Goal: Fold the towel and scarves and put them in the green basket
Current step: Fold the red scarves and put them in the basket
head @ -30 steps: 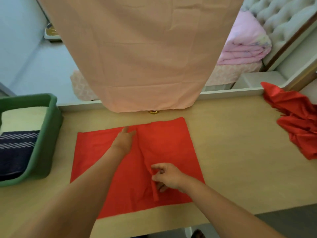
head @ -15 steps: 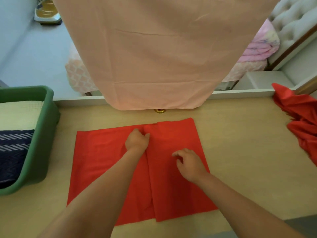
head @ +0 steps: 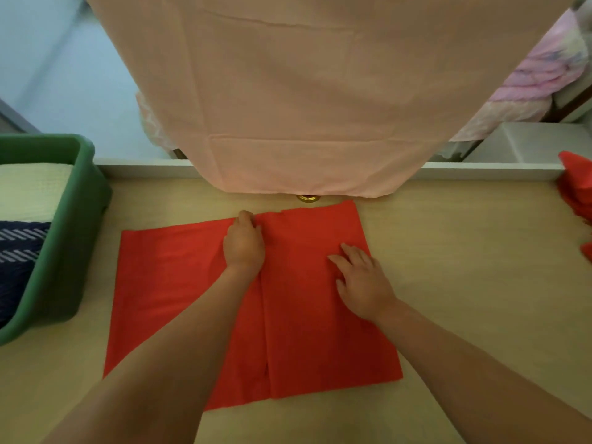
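Scarf (head: pixel 173 283), red, lies flat on the surface (head: pixel 464 267), its right part folded over. My left hand (head: pixel 244 248) pinches the flap's edge near the far side with curled fingers; my right hand (head: pixel 362 280) presses flat, fingers spread, on the flap. Green basket (head: pixel 80 219) sits left.

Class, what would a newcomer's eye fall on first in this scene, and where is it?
The red scarf lies spread on the table, left hand gripping its far edge, right hand flat on it. A peach cloth hangs behind; the green basket stands at left.
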### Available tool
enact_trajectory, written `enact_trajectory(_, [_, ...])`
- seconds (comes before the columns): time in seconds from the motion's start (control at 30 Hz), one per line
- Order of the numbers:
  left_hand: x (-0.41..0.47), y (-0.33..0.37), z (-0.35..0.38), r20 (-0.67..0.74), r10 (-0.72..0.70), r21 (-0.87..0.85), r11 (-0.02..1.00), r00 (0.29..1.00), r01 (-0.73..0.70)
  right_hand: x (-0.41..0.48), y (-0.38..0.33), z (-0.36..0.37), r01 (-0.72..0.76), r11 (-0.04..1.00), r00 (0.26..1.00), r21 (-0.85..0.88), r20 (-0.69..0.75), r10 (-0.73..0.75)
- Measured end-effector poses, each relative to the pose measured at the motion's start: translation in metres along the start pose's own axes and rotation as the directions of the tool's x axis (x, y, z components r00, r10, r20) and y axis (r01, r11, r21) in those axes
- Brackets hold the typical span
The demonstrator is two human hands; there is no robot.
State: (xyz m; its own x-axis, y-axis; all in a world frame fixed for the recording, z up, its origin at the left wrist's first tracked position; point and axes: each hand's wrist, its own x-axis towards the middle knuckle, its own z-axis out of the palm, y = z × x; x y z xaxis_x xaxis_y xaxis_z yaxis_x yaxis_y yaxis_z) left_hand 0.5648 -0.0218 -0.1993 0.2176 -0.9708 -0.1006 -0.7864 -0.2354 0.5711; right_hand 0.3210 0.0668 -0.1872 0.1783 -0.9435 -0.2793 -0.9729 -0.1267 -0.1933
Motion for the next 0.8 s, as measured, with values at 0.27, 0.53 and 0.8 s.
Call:
enact_trajectory(0.27, [-0.080, 0.004, 0.001, 0.105, 0.638, 0.338, 0.699, 0.763, -0.631, -0.008, -0.001, 0.009, 0.182, 0.978, 0.980, -0.103, -0.062, -0.189])
enact_trajectory(0.53, [-0.129, -0.048, -0.009, 0.291, 0.276, 0.549, 0.736, 0.916, -0.396, -0.031, -0.005, 0.022, 0.177, 0.980, 0.982, -0.092, 0.077, -0.171])
enact_trajectory(0.8, [-0.169, -0.041, -0.017, 0.552, 0.246, 0.422, 0.742, 0.797, -0.521, -0.046, -0.033, 0.011, 0.066, 0.967, 0.997, -0.247, 0.040, -0.058])
